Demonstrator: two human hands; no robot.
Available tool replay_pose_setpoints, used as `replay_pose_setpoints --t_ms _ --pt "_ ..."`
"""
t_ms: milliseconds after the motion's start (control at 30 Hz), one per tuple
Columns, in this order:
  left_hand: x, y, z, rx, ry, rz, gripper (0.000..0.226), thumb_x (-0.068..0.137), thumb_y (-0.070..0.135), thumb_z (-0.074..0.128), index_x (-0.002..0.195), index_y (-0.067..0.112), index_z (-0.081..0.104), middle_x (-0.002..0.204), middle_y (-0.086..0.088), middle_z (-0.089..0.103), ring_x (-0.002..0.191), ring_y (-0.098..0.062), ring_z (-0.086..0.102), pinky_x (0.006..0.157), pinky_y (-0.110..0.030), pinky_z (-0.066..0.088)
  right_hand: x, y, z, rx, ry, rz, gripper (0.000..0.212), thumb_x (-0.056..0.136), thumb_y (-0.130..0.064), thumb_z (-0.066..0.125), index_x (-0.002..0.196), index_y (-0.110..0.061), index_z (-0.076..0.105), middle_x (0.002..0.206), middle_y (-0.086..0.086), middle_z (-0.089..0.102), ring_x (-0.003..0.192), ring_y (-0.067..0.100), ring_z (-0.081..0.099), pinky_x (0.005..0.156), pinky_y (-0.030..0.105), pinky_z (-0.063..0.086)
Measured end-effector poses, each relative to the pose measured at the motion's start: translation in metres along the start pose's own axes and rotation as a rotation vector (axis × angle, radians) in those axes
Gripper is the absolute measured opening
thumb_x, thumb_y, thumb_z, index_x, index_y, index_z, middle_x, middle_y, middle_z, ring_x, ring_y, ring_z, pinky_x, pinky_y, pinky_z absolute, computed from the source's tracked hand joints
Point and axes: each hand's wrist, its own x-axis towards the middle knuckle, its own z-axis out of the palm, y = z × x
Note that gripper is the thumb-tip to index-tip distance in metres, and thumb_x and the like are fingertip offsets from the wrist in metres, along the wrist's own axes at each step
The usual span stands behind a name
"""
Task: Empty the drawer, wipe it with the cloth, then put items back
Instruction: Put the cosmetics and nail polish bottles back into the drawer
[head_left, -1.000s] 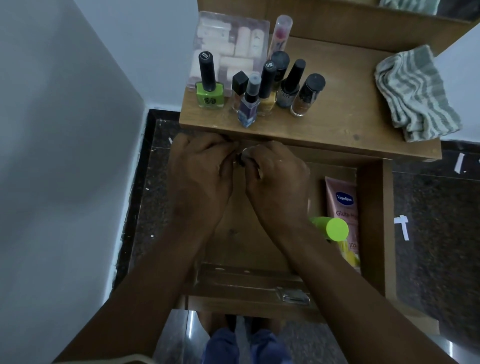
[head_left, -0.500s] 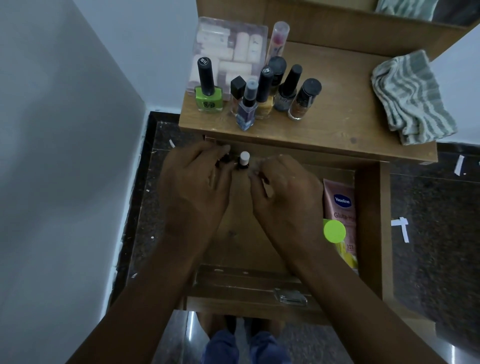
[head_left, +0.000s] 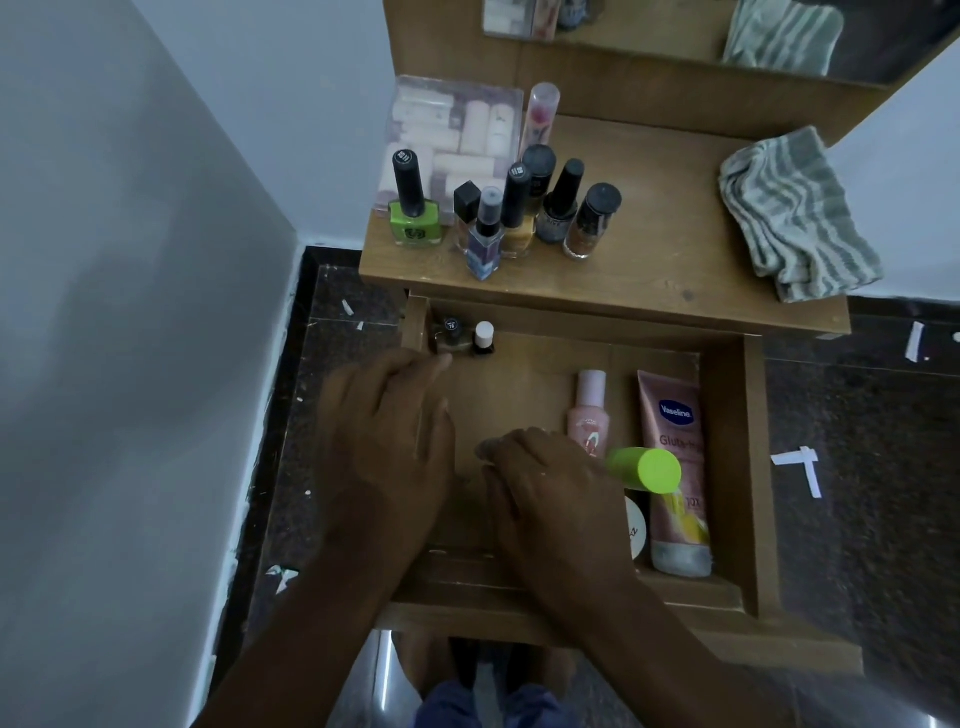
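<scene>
Both hands are drawing back toward the near end of the open wooden drawer (head_left: 727, 467), leaving behind the two small bottles they were crowding a moment ago. The dark-capped nail polish bottle (head_left: 451, 335) and the white-capped nail polish bottle (head_left: 483, 339) are standing upright, touching each other, in the far left corner of the drawer. The left hand (head_left: 387, 441) is hovering over the left side, its fingers relaxed and holding nothing, the fingertips just near the dark-capped bottle. The right hand (head_left: 550, 493) is lying over the middle of the drawer with fingers loosely together, and it is gripping nothing that I can see. To its right, a pale pink pump bottle (head_left: 589, 410) and a pink Vaseline tube (head_left: 675, 457) are lying lengthwise, with a lime-green capped bottle (head_left: 647, 470) across them. On the wooden tabletop (head_left: 649, 270) beyond, a cluster of nail polish bottles (head_left: 514, 213) is standing at the left, and the grey-striped cloth (head_left: 795, 218) is lying crumpled at the right edge.
</scene>
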Motion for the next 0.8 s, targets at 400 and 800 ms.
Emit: replay_pose_setpoints --t_ms 400,800 --pt "0.093 0.027 -0.046 -0.178 0.373 0.048 0.022 0.099 0.023 0.07 0.119 0.016 0.073 0.116 -0.006 0.068 0.099 -0.027 0.066 0.081 -0.043 0.057 0.075 -0.027 -0.082 0.122 0.493 -0.016 0.017 0.096 -0.019 0.069 0.111 -0.014 0.075 0.098 0.002 0.076 0.086 0.017 0.07 0.072 0.036 0.055" --pt "0.13 0.028 -0.035 -0.286 0.425 0.129 0.019 0.1 0.025 0.071 0.113 0.016 0.081 0.108 0.001 0.079 0.1 -0.013 0.073 0.085 -0.042 0.062 0.134 -0.037 -0.096 -0.019 0.519 -0.111 0.017 0.092 -0.013 0.065 0.106 -0.012 0.076 0.101 0.005 0.073 0.086 0.02 0.068 0.07 0.036 0.057"
